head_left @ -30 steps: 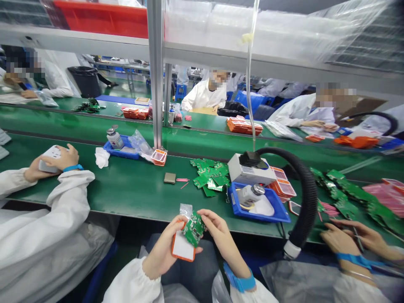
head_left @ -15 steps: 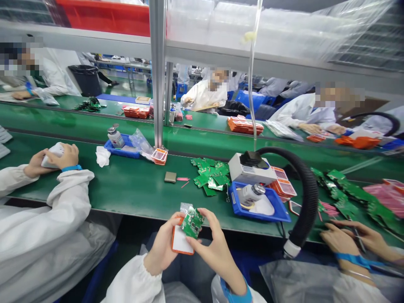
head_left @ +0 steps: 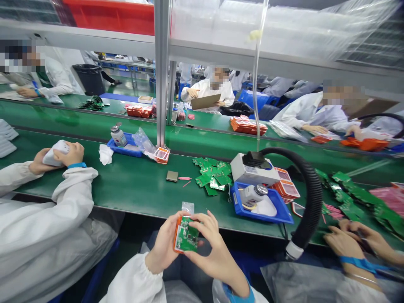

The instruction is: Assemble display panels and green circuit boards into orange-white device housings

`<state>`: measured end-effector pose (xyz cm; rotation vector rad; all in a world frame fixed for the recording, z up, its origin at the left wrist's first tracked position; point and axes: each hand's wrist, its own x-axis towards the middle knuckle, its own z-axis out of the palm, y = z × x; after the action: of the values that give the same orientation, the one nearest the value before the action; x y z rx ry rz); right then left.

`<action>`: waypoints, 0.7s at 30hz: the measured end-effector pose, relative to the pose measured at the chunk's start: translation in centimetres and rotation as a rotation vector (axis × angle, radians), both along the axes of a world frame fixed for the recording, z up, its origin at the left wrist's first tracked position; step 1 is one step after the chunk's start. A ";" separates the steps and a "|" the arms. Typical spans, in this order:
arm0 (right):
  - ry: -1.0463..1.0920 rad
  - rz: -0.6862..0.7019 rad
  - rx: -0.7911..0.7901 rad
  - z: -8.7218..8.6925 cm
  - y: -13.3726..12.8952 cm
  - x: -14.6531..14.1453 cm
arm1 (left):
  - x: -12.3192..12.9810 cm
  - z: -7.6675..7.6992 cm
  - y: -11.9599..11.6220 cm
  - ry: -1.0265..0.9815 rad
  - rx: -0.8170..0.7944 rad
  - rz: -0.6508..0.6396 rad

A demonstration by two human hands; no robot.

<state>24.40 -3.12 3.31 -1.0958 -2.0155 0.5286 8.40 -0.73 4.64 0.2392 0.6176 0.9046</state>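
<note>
Just off the bench's front edge, my left hand point(head_left: 164, 244) holds an orange-rimmed case point(head_left: 177, 240) by its left side. A green circuit board point(head_left: 188, 236) lies over the case and covers most of it. My right hand point(head_left: 211, 248) grips that board between thumb and fingers at its right side. A small clear plastic piece point(head_left: 188, 207) sticks out above the case. Farther back on the bench are a pile of green boards point(head_left: 214, 172), a brown square block point(head_left: 172, 176) and thin pink strips point(head_left: 185, 179).
A blue tray point(head_left: 261, 214) with a bottle stands right of the boards, before a white box point(head_left: 249, 172). A black hose point(head_left: 311, 202) arches down at the right. Co-workers' hands are at left point(head_left: 67, 155) and right point(head_left: 344, 244). A metal post point(head_left: 162, 84) rises behind the bench.
The green board has moved down and left from a tilted position and now lies over the case's white face. Across the bench, a person has raised a brown panel.
</note>
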 end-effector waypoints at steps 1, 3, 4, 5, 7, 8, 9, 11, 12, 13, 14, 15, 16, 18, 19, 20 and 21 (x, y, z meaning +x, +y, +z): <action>-0.022 0.010 0.000 0.0 0.0 -0.1 | 0.0 0.0 0.0 -0.001 0.000 -0.009; -0.050 0.023 0.005 0.0 -0.1 -0.2 | 0.1 -0.1 -0.1 0.005 0.001 -0.012; -0.064 0.030 0.004 -0.1 -0.1 -0.2 | 0.1 -0.2 -0.1 0.007 0.002 -0.013; -0.081 0.036 0.003 0.0 -0.1 -0.2 | 0.1 -0.2 -0.2 0.006 0.004 -0.015; -0.110 0.048 0.007 0.0 -0.2 -0.2 | 0.1 -0.3 -0.2 0.000 0.012 -0.013; -0.121 0.052 0.012 0.1 -0.2 -0.2 | 0.1 -0.3 -0.2 -0.002 0.016 -0.011; -0.129 0.052 0.019 0.1 -0.2 -0.1 | 0.0 -0.3 -0.2 -0.003 0.020 -0.009; -0.140 0.047 0.041 0.3 -0.3 0.0 | 0.0 -0.4 -0.3 0.001 0.032 -0.007; -0.146 0.044 0.053 0.4 -0.3 0.0 | 0.0 -0.4 -0.3 0.006 0.040 -0.008; -0.152 0.041 0.064 0.5 -0.3 0.0 | 0.0 -0.4 -0.3 0.012 0.047 -0.013; -0.158 0.040 0.072 0.6 -0.4 0.0 | 0.0 -0.4 -0.3 0.019 0.053 -0.019; -0.165 0.040 0.074 0.7 -0.4 0.0 | 0.0 -0.4 -0.3 0.029 0.058 -0.022; -0.174 0.043 0.074 0.9 -0.5 0.0 | 0.0 -0.3 -0.3 0.039 0.060 -0.026; -0.195 0.051 0.069 1.1 -0.6 -0.1 | -0.1 0.0 -0.4 0.059 0.061 -0.025; -0.207 0.053 0.068 1.3 -0.6 -0.2 | -0.1 0.1 -0.4 0.068 0.061 -0.023; -0.219 0.054 0.071 1.4 -0.7 -0.2 | -0.1 0.2 -0.5 0.074 0.062 -0.022; -0.231 0.053 0.076 1.4 -0.7 -0.3 | -0.1 0.4 -0.5 0.078 0.065 -0.026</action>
<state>24.09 -3.82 4.76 -1.1016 -2.2500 0.3614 8.28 -1.24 5.00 0.3421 0.6566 0.8943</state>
